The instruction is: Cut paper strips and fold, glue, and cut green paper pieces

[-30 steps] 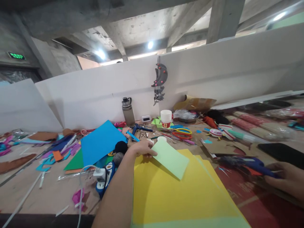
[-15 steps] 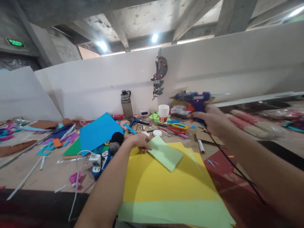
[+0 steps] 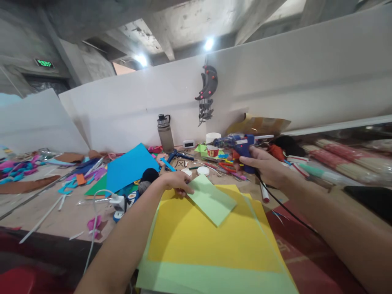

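Note:
My left hand (image 3: 180,183) has its fingers closed on the upper left edge of a small light green sheet of paper (image 3: 212,200). That piece is over a large yellow sheet (image 3: 211,245), which rests on a bigger light green sheet (image 3: 220,279). My right hand (image 3: 265,163) grips a blue hot glue gun (image 3: 245,151) by its handle, raised above the table. Its nozzle points left, a pale glue stick (image 3: 263,137) sticks out of its back, and a black cord (image 3: 288,204) trails from the handle.
A blue sheet (image 3: 131,167) and a power strip (image 3: 119,214) are on the left. Behind stand a bottle (image 3: 165,134), a small digital clock (image 3: 188,144) and paper cups (image 3: 212,151). A dark crescent ornament (image 3: 208,83) hangs on the white partition. Wrapped stick bundles (image 3: 343,163) are at right.
My right hand has brought the glue gun lower and a little left, in front of the cups. My left hand still holds the small green sheet. The view has shifted slightly.

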Motion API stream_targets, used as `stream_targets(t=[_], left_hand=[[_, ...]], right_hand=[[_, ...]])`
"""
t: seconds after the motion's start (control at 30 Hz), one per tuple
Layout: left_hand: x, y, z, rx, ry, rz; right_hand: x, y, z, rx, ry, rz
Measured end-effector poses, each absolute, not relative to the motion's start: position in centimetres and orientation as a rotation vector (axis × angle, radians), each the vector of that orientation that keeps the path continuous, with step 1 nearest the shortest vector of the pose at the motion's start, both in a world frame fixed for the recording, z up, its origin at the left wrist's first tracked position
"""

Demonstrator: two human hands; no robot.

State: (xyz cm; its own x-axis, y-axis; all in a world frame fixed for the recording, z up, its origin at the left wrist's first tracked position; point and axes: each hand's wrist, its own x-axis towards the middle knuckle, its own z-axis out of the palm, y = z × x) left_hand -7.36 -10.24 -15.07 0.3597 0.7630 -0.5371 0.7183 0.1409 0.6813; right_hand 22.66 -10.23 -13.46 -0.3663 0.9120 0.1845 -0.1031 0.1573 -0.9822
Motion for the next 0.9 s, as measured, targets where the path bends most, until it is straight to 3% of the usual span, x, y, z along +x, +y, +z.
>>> stream_targets(t=[0.27,0.47,0.73,0.9], left_hand=[[-6.5,-11.8,-14.3,1.875,1.512,-0.071],[-4.5,-14.4,-12.6,2.285,2.018,0.373],[1.6,-20.3,-14.3,2.903,1.175,-0.057],[3.4,-22.5,-18.0,3.045,1.387,-0.129]], right_hand=[[21.9,-12.4,-13.0,-1.077,-2.292,1.013],[21.0,-13.4,-12.6,-1.247,-2.346,0.826],[22.2,-11.6,-13.5,-1.236,-2.378,0.734],[22.8,-11.1,-13.9,-1.223,-2.420,0.742]])
